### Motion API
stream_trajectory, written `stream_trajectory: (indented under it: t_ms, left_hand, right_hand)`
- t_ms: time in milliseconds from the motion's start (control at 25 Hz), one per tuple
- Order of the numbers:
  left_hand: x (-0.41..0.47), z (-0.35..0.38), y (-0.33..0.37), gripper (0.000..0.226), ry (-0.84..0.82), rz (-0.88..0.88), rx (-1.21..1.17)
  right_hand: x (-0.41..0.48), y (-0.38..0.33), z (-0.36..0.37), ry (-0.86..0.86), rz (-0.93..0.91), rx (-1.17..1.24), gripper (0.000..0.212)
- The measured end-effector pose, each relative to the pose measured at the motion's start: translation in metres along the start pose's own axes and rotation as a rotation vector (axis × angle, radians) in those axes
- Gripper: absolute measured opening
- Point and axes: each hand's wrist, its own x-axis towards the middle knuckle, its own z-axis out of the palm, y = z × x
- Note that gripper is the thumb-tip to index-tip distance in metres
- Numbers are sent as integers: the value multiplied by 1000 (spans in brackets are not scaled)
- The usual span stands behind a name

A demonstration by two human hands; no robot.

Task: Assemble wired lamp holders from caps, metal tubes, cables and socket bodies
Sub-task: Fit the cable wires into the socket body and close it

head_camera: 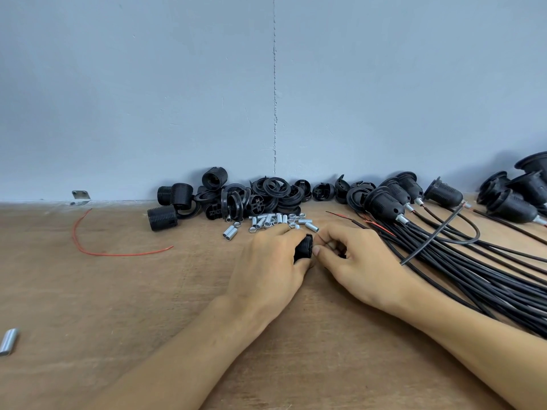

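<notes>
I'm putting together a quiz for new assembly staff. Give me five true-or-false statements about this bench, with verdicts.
1. The left hand grips a black threaded part. True.
2. The loose red wire lies among the black cables. False: it lies alone at the left, well apart from the cable bundle at the right.
3. The small metal tubes lie heaped just beyond the hands. True.
4. The wired lamp holders lie at the left of the table. False: they lie at the right, near the wall.
5. A lone metal tube lies at the near left edge. True.
</notes>
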Motion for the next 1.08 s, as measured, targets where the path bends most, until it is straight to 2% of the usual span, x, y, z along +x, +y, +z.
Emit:
stream_trajectory:
  t_ms: [200,480,640,720,800,880,960,1080]
  left_hand:
    - [-1,2,-3,18,13,-5,-32]
    - [3,7,-8,18,46,-107,-108]
    - [4,4,-17,31,77,-203,-131]
    - [5,1,-22,34,78,-250,-164]
    - [6,-2,-24,34,86,-279,-175]
    - [7,-2,-22,36,96,-308,-177]
    - [8,-3,-20,38,114,-333,-180]
    - [8,-5,-19,37,145,-323,-211]
  right_hand:
    - [1,3,-2,-8,31,43,20]
    - [3,5,0,26,56,95,17]
    - [4,6,-5,80,30,86,11]
    - [8,7,-14,-14,42,95,9]
    - [12,14,-26,-242,96,27,36]
    - [15,20,-39,-444,139,-51,49]
    - [17,22,-47,-521,115,-28,41]
    - [20,22,-48,-496,57,32,22]
